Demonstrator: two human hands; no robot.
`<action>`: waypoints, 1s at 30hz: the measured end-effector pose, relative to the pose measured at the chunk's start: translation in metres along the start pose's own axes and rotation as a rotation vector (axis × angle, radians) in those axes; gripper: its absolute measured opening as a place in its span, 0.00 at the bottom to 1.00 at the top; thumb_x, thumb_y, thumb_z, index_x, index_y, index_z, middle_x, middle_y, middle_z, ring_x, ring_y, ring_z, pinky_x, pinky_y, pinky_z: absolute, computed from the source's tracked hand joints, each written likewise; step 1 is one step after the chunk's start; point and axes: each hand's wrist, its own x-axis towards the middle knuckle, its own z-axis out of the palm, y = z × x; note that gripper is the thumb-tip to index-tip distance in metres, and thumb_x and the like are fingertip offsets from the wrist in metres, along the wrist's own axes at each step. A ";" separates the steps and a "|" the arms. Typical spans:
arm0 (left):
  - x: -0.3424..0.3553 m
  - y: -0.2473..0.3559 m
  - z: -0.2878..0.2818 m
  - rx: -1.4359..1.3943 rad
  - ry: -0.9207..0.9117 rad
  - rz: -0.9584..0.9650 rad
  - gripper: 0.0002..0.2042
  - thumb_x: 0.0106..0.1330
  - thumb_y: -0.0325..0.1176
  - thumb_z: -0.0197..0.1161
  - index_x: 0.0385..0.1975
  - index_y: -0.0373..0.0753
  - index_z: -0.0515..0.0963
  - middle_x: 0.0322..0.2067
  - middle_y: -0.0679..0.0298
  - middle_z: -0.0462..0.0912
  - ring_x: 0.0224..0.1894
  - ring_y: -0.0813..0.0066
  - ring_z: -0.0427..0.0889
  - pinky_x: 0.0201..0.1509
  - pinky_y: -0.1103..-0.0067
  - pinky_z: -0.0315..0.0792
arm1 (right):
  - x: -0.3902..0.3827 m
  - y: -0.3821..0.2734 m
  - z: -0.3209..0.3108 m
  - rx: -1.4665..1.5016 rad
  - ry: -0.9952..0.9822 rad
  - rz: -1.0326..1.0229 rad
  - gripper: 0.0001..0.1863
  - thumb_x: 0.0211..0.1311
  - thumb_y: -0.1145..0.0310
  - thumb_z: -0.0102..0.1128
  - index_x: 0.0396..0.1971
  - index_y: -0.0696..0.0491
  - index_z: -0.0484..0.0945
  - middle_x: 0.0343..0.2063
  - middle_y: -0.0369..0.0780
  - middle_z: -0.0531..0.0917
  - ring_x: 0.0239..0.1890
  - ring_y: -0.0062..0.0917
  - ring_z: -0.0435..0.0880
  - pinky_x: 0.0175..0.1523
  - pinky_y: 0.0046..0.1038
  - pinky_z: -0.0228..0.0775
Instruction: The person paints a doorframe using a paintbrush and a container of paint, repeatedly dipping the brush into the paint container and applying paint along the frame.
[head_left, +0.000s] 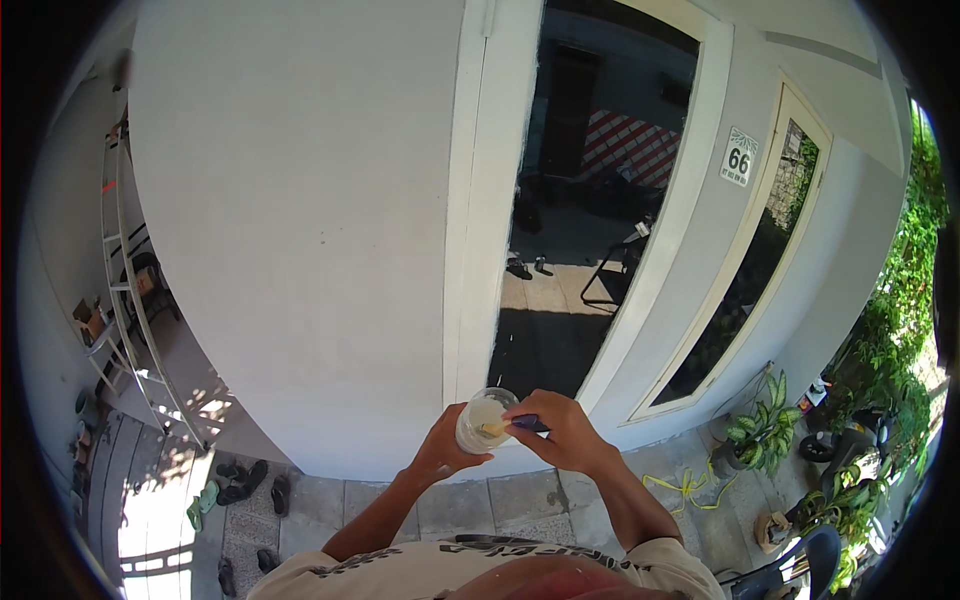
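Note:
My left hand point(446, 446) is wrapped round a clear plastic cup point(468, 432) with some whitish stuff in it. Over the cup's mouth, my right hand point(562, 430) grips what looks like a small paintbrush point(528, 423) by its dark purple handle. Its pale yellowish end reaches down inside the cup. Both hands are close together in front of my chest, near the foot of a white door frame point(470, 300). The cup tilts a little toward me, and my fingers hide part of its side.
A light grey wall point(300, 220) rises ahead, beside a dark glass pane point(590, 200). At left stand a metal ladder point(135, 290) and several shoes point(240, 484) on paving. Potted plants point(765, 425), a yellow strap point(688, 490) and a motorbike point(850, 450) are at right.

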 end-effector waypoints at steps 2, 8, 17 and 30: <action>0.000 -0.005 0.003 0.002 0.003 0.031 0.44 0.45 0.34 0.87 0.64 0.36 0.68 0.55 0.57 0.79 0.58 0.64 0.79 0.64 0.70 0.72 | -0.004 0.000 -0.005 -0.005 -0.080 0.015 0.10 0.64 0.75 0.71 0.44 0.57 0.83 0.34 0.43 0.83 0.34 0.30 0.86 0.39 0.27 0.78; -0.006 0.011 0.012 0.007 0.008 0.008 0.43 0.46 0.35 0.87 0.63 0.36 0.69 0.54 0.58 0.79 0.57 0.65 0.79 0.64 0.69 0.72 | -0.020 -0.004 -0.011 0.018 -0.051 0.023 0.10 0.64 0.73 0.71 0.43 0.58 0.83 0.34 0.44 0.84 0.35 0.31 0.87 0.40 0.28 0.79; 0.009 0.004 0.020 -0.022 0.013 -0.054 0.48 0.43 0.31 0.85 0.67 0.36 0.65 0.59 0.54 0.77 0.63 0.60 0.77 0.68 0.68 0.69 | -0.020 0.035 -0.007 0.538 0.417 0.402 0.08 0.72 0.76 0.61 0.45 0.64 0.78 0.36 0.43 0.86 0.40 0.24 0.88 0.49 0.24 0.83; 0.056 -0.036 0.019 -0.250 -0.038 -0.136 0.50 0.44 0.36 0.86 0.68 0.37 0.63 0.58 0.54 0.79 0.60 0.58 0.79 0.68 0.66 0.72 | -0.011 0.098 0.001 0.929 0.904 0.615 0.08 0.74 0.72 0.59 0.42 0.62 0.77 0.35 0.49 0.86 0.37 0.39 0.92 0.47 0.36 0.89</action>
